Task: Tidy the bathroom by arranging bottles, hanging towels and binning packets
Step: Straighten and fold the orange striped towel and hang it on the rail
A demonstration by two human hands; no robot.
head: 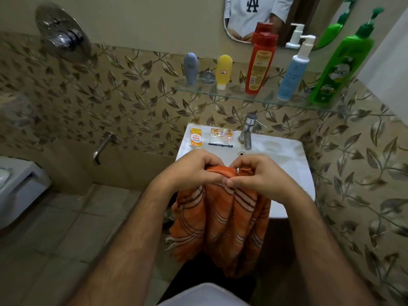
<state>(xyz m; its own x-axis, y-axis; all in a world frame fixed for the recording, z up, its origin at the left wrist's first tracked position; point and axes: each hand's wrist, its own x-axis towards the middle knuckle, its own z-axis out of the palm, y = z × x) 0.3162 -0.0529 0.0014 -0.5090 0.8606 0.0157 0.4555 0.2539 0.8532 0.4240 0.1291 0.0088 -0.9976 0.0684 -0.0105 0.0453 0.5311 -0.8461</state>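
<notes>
- Leaf-patterned beige wall tiles (136, 102) back a small bathroom, seen from above through a head-worn camera.
- At far left, the corner of a pale toilet (19, 186); above it a round chrome shower control (63, 36) and, lower down, a chrome wall spout (102, 146).
- Centre, a white rectangular washbasin (287, 151) with a chrome tap (248, 131). On its back ledge lie an orange-and-white packet (196, 137) and, just beside it, small crumpled clear wrappers (221, 134).
- Above, a glass shelf (231, 97) carries five upright bottles, left to right: grey tube (191, 68), yellow tube (223, 70), red bottle (260, 62), white-and-blue pump bottle (294, 71), green pump bottle (340, 62).
- In front of the basin, the left hand (194, 171) and right hand (258, 175) sit close together, both pinching the bunched top edge of an orange striped cloth towel (220, 226), which hangs down freely.
- Judgement: bottles look arranged; the towel step is in hand. Next calls for spreading the edge and finding a rail or hook, none visible. Packets remain unbinned.
</notes>
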